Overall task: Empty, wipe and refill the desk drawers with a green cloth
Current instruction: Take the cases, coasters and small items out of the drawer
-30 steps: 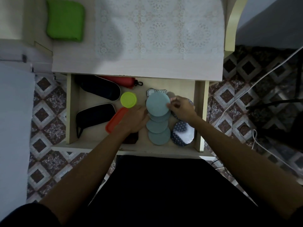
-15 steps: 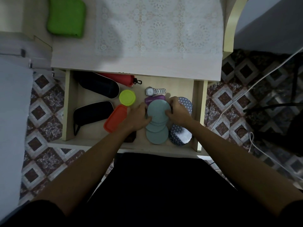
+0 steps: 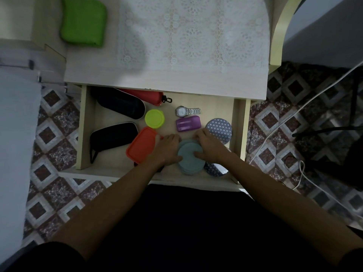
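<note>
The stack of teal discs (image 3: 190,158), at the front of the open drawer (image 3: 83,130), is clamped between the fingers of both hands and should be squared, then lifted level onto the worktop (image 3: 110,75).

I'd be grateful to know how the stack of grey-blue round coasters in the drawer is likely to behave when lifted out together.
The grey-blue coasters are thin flat discs, so they probably weigh little. Their edges are offset, not flush, so the stack may slide apart if gripped loosely. The left hand and right hand press in from both sides, which should help. Lying flat, they seem unlikely to roll.
</note>
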